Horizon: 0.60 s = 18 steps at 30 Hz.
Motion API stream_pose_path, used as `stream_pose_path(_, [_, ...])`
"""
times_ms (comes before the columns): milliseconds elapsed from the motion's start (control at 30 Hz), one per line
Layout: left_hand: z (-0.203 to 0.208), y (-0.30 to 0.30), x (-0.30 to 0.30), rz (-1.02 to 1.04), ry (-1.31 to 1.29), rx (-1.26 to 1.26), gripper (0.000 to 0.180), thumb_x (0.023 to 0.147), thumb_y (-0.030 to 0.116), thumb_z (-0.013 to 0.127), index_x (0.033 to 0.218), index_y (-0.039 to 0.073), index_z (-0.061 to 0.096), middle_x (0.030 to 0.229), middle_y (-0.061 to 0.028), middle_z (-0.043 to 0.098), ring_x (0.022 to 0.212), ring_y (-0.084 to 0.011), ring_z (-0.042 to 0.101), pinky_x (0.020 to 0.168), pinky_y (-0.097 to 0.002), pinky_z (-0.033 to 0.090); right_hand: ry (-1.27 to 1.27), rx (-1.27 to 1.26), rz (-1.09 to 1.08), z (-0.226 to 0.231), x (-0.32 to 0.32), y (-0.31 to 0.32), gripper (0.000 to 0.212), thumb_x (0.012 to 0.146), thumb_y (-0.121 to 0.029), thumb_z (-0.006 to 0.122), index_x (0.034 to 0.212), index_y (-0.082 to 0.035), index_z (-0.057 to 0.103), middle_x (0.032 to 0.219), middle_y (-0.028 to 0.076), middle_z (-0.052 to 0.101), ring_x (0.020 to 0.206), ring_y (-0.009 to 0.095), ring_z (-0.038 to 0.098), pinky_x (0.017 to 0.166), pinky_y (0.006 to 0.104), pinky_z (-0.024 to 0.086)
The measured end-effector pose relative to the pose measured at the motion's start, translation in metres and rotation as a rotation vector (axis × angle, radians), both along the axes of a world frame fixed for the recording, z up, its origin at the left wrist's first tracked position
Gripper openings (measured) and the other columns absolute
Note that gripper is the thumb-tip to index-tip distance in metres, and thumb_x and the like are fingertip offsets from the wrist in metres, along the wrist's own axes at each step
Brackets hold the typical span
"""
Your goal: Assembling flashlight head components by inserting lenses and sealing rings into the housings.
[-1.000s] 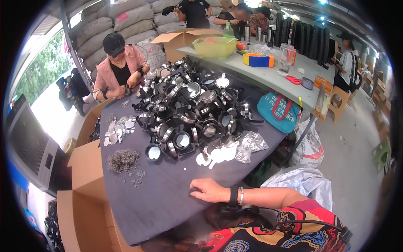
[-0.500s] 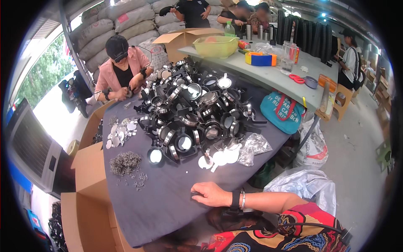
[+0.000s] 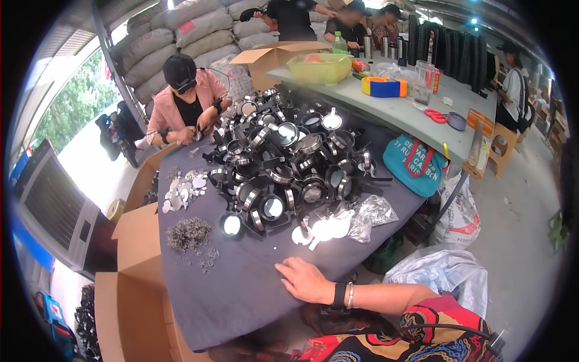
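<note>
One of the hands (image 3: 306,280) rests flat near table edge (image 3: 265,329).

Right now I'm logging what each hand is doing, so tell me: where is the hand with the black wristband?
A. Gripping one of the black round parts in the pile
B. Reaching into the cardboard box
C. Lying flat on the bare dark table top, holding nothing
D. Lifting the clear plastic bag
C: the hand lies palm down, fingers spread, on the dark table top, short of the pile of black round parts, with nothing in it.
</note>
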<state>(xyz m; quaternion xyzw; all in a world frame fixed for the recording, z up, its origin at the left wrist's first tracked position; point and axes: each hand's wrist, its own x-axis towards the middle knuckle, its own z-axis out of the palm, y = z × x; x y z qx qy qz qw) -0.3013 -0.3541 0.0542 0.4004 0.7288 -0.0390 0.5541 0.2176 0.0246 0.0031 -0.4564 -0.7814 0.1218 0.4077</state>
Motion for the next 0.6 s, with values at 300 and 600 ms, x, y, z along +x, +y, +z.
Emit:
stream_pose_path(300, [0.096,0.163,0.125,0.22,0.092,0.43,0.018,0.092,0.015,0.056,0.096,0.001,0.066,0.06,-0.0003,0.057,0.046,-0.0064,0.048,0.042,-0.0215,0.037,-0.081,0.078,0.003,0.0,0.002,-0.005,0.031,0.077,-0.01,0.065,0.106,-0.001,0.058,0.103,0.013,0.055,0.093,0.031,0.053,0.081,0.04,0.046])
stream_pose_path(600, [0.076,0.286,0.242,-0.424,-0.271,0.926,0.015,0.09,0.014,0.059,0.085,0.0,0.059,0.066,-0.0028,0.057,0.056,-0.0099,0.054,0.05,-0.0259,0.043,0.079,0.058,0.307,0.032,-0.016,-0.028,0.033,0.091,-0.023,0.055,0.115,-0.001,0.057,0.108,0.014,0.057,0.101,0.032,0.053,0.084,0.0391,0.047])
